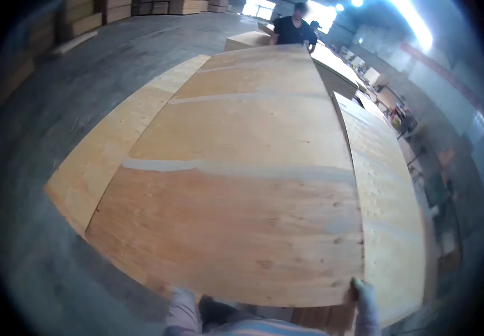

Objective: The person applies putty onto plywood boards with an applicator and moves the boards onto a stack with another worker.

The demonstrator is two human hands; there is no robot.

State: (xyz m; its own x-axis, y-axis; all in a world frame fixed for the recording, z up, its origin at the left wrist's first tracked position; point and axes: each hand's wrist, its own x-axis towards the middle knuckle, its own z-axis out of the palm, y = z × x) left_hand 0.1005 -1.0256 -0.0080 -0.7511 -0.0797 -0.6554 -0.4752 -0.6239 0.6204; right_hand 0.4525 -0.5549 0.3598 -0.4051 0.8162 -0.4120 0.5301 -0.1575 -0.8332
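Note:
A large plywood sheet [242,218] with pale filler strips across it stretches away from me, lying over other sheets. My right hand [356,287], dark as if gloved, is closed around its near right corner. At the near edge, towards the left, my left hand [162,288] grips the same sheet; its fingers are blurred and partly hidden. A lower plywood sheet [113,131] sticks out along the left side. On the right, another filler-streaked sheet [387,207] lies beside and below the one I hold.
A person [293,31] in a dark top stands at the sheet's far end, with another person's capped head behind. Stacked boards [331,67] stand at the far right, and more stacks [186,7] line the back left. Grey concrete floor [85,101] runs along the left.

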